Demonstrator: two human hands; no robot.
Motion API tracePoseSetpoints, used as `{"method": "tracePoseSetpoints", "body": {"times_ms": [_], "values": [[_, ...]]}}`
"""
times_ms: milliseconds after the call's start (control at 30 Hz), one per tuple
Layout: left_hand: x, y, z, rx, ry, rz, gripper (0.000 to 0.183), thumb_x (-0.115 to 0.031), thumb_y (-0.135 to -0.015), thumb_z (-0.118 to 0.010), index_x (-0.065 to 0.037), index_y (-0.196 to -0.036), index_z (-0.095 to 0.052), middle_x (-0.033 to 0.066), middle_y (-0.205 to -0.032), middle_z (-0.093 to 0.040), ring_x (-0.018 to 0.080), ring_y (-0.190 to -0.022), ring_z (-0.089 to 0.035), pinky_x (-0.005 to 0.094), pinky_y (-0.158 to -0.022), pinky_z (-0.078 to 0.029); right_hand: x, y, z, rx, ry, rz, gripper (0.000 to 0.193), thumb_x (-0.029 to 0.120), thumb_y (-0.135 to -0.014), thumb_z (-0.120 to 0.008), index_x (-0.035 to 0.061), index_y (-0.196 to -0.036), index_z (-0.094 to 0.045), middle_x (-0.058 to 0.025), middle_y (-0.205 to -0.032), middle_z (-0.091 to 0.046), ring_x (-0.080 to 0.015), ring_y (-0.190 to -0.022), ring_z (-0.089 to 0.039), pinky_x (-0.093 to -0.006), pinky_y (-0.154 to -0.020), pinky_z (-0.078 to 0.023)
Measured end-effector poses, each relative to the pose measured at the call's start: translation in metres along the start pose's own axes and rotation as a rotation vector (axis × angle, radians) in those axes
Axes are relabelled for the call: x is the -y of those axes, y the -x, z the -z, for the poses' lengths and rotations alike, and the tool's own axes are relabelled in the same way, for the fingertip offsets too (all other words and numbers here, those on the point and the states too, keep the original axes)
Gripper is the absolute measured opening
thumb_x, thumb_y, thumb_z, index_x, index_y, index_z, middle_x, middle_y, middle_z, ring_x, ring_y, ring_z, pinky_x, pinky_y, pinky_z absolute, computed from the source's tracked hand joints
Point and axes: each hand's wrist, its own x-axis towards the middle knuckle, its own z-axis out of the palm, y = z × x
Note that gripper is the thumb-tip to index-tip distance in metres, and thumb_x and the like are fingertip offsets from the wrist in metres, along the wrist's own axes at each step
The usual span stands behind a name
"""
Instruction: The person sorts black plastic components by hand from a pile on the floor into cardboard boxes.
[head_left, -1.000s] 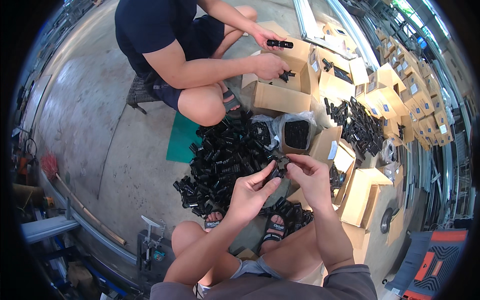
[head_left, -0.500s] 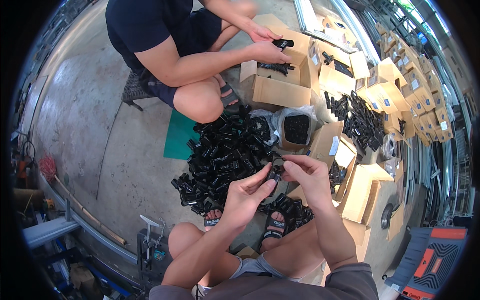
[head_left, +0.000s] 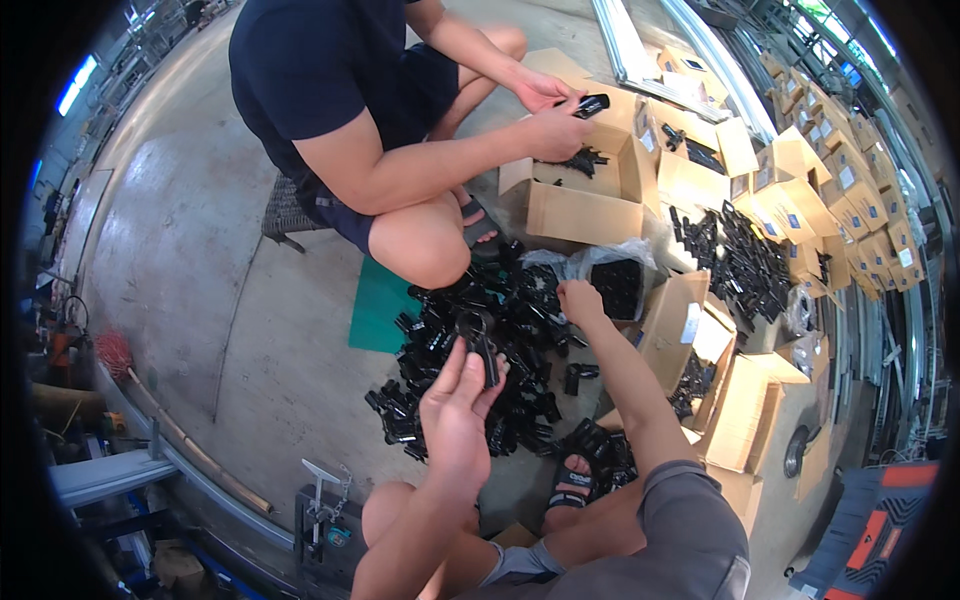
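Note:
My left hand [head_left: 458,415] is closed around a black plastic clamp-like part [head_left: 486,352] with an open loop at its upper end. Below and around it spreads a heap of similar glossy black parts [head_left: 525,400] on the floor. My right hand [head_left: 580,301] is reached forward with its fingers curled, at the near edge of a plastic-lined box [head_left: 628,256] of small black pieces. Whether anything is between those fingers is hidden. A second plastic bag [head_left: 543,262] of black pieces sits just left of that box.
Ahead on the left, a co-worker [head_left: 340,110] sits on a woven stool, holding a black part over an open carton [head_left: 585,215]. More cartons [head_left: 745,400] stand to the right, beside another black heap [head_left: 740,255]. A green sheet [head_left: 380,308] lies under the pile's left edge.
My hands have come apart. The left keeps the black part, lower left; the right has let go of it and moved forward to the lined box. The view has shifted slightly.

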Motion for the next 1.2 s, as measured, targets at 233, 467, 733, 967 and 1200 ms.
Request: {"method": "tracePoseSetpoints", "body": {"times_ms": [233, 467, 733, 967, 1200], "values": [[0.019, -0.013, -0.008, -0.016, -0.03, 0.108, 0.047, -0.011, -0.101, -0.057, 0.003, -0.144, -0.045, 0.0091, -0.121, -0.066, 0.0149, -0.103, -0.065, 0.03, -0.093, -0.053, -0.008, -0.035, -0.08, 0.208, 0.264, 0.055, 0.02, 0.008, -0.081, -0.062, 0.0179, -0.093, -0.075, -0.0097, -0.1, -0.073, -0.0275, -0.106, -0.067, -0.0469, -0.094, -0.048], [0.026, -0.032, -0.015, -0.041, -0.004, 0.127, 0.05, -0.011, -0.1, -0.059, 0.002, -0.146, -0.043, 0.0087, -0.122, -0.066, 0.0161, -0.103, -0.066, 0.0319, -0.093, -0.053, -0.005, -0.042, -0.08, 0.27, 0.245, 0.169, 0.017, 0.009, -0.079, -0.063, 0.0077, -0.092, -0.073, -0.0162, -0.1, -0.072, -0.0332, -0.102, -0.068, -0.0464, -0.087, -0.054], [0.037, -0.034, -0.02, 0.1, -0.036, 0.218, 0.056, -0.018, -0.101, -0.059, -0.001, -0.149, -0.038, 0.0068, -0.124, -0.063, 0.0146, -0.109, -0.063, 0.0321, -0.099, -0.051, -0.036, -0.045, -0.086, 0.257, 0.341, 0.174, 0.016, 0.012, -0.079, -0.065, 0.0072, -0.091, -0.075, -0.018, -0.099, -0.072, -0.036, -0.099, -0.069, -0.0454, -0.085, -0.056], [0.028, -0.019, -0.007, 0.097, -0.03, 0.18, 0.051, -0.018, -0.101, -0.059, -0.004, -0.148, -0.042, 0.0042, -0.127, -0.062, 0.0136, -0.109, -0.063, 0.0305, -0.101, -0.051, -0.007, -0.035, -0.069, 0.37, 0.391, 0.144, 0.021, 0.012, -0.084, -0.063, 0.0092, -0.102, -0.074, -0.0146, -0.113, -0.069, -0.0312, -0.108, -0.066, -0.043, -0.093, -0.052], [0.027, -0.017, -0.013, 0.169, 0.019, 0.158, 0.051, -0.018, -0.102, -0.058, -0.003, -0.147, -0.042, 0.0048, -0.127, -0.062, 0.0142, -0.109, -0.063, 0.0295, -0.1, -0.051, -0.053, -0.037, -0.088, 0.061, 0.305, 0.287, 0.02, 0.011, -0.084, -0.063, 0.0069, -0.103, -0.067, -0.0154, -0.097, -0.071, -0.0345, -0.091, -0.069, -0.0449, -0.081, -0.054]]}}
